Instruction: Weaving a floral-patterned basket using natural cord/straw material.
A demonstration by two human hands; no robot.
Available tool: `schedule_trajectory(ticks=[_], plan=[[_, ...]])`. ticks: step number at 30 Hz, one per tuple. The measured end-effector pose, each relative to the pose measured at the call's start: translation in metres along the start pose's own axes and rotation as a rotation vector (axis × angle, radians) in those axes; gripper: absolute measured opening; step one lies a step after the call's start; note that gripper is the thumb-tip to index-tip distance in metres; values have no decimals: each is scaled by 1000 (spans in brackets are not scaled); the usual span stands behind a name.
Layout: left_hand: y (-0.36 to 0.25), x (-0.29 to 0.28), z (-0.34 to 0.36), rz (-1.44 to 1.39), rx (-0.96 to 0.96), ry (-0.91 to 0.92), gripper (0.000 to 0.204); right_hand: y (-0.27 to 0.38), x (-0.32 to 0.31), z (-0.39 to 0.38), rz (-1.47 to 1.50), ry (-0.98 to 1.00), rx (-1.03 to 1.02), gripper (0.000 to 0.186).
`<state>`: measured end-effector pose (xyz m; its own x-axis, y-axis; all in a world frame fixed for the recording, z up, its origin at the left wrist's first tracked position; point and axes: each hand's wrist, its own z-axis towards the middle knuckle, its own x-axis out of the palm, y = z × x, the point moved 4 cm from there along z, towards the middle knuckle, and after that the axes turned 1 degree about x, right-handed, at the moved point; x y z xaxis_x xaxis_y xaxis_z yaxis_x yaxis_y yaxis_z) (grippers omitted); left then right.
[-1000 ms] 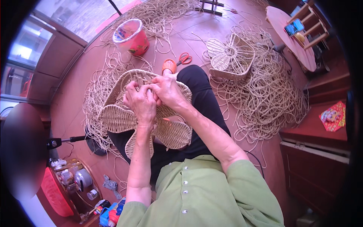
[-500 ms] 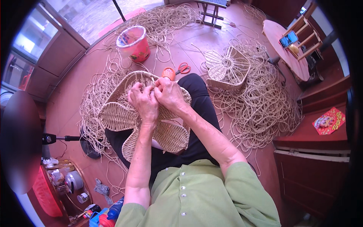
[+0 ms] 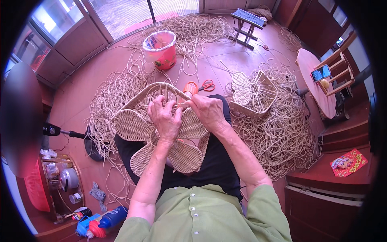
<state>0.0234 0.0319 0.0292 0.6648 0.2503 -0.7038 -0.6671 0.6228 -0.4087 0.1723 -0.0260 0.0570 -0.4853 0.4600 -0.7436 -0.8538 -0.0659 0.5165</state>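
A flower-shaped basket of woven natural cord [image 3: 181,157] rests on my lap, with broad petal panels, a raised rim at the back and bare spokes inside it. My left hand [image 3: 165,121] grips the basket among the spokes, fingers bent over them. My right hand [image 3: 207,111], just to its right, pinches a strand of cord [image 3: 183,104] near the rim; the fingertips partly hide the strand. An orange slipper [image 3: 190,88] shows beyond the basket, beside red-handled scissors [image 3: 207,85] on the floor.
Heaps of cord [image 3: 278,149] surround me, with a second flower basket [image 3: 254,94] at the right. Farther back are a red bucket [image 3: 164,58] and a folding stool [image 3: 248,18]. A round board with a wooden stool and phone [image 3: 320,72] stands right. Bottles [image 3: 111,218] lie lower left.
My right hand has moved right, away from my left hand, with the strand pinched. The camera view has shifted, so the room and basket appear lower in the frame.
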Motion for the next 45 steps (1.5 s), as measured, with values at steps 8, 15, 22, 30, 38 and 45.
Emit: schedule_trajectory(ticks=[8,15,22,30,38,45], plan=[[-2,4,1,30,17,-180,15,16,28,55,227,87,-106,28],[4,3,4,-83,-128,-228,29,7,33,75,80,121,-43,16],[-4,5,6,-47,-126,-189,22,-13,42,8,255,185,100,23],[-6,4,5,119,-37,-21,16,-6,44,11,466,374,202,24],[1,6,4,61,-10,129,19,-9,57,13,711,252,467,22],[-2,4,5,58,50,97,23,-3,63,-11,761,-164,554,18]])
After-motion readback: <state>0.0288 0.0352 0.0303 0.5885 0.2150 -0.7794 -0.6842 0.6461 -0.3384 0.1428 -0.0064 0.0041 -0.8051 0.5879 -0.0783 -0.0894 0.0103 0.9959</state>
